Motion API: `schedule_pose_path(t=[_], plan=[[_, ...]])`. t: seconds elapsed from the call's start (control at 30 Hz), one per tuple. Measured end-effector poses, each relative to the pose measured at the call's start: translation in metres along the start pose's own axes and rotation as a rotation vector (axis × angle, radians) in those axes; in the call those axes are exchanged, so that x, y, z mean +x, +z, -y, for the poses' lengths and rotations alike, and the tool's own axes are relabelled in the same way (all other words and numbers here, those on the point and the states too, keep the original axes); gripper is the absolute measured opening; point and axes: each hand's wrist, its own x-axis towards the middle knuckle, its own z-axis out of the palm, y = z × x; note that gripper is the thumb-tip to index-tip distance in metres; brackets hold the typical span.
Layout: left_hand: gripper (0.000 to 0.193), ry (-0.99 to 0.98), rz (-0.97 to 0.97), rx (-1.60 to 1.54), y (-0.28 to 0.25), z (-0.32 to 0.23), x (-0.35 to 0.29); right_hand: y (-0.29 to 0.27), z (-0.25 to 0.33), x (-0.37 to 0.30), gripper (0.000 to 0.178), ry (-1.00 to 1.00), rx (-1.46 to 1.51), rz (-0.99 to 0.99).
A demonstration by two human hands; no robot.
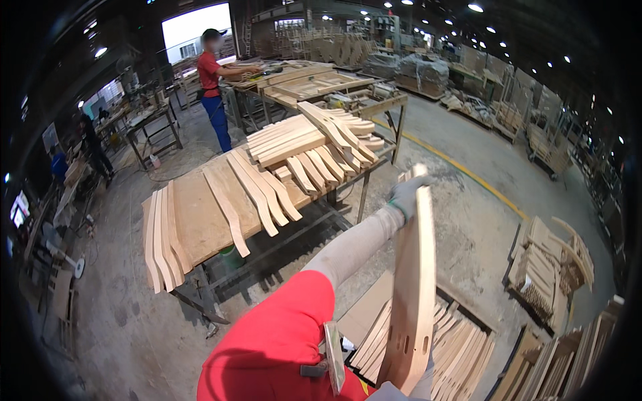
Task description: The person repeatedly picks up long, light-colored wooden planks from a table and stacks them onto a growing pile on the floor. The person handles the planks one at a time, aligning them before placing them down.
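My left hand (406, 195), in a grey glove, is closed round the upper end of a pair of curved wooden chair legs (416, 281), held upright in front of me. The pale front leg has slots cut near its lower end. At the bottom edge my right hand (424, 382) shows only partly, closed against the lower end of the legs; its fingers are mostly hidden. Beneath them, a stack of similar curved pieces (461, 354) lies low by a cardboard sheet (366, 311).
A workbench (194, 207) ahead carries rows and a pile of curved pieces (314, 144). A co-worker (212, 93) in red and blue stands at a farther table. On the right, loaded pallets (542, 274) stand beyond a yellow floor line (461, 167).
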Motion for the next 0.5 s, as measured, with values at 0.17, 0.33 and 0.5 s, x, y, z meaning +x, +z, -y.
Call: schedule_pose_path(t=[0.17, 0.33, 0.5], plan=[[0.093, -0.286, -0.834, 0.394, -0.141, 0.005, -0.026, 0.060, -0.033, 0.033, 0.044, 0.115, -0.204, 0.020], [0.126, -0.393, -0.741, 0.305, -0.234, -0.061, -0.053, 0.123, -0.075, 0.077, 0.045, 0.185, -0.421, 0.030], [0.124, -0.443, -0.894, 0.382, -0.344, -0.134, -0.082, 0.215, -0.140, 0.131, 0.045, 0.311, -0.604, 0.225]])
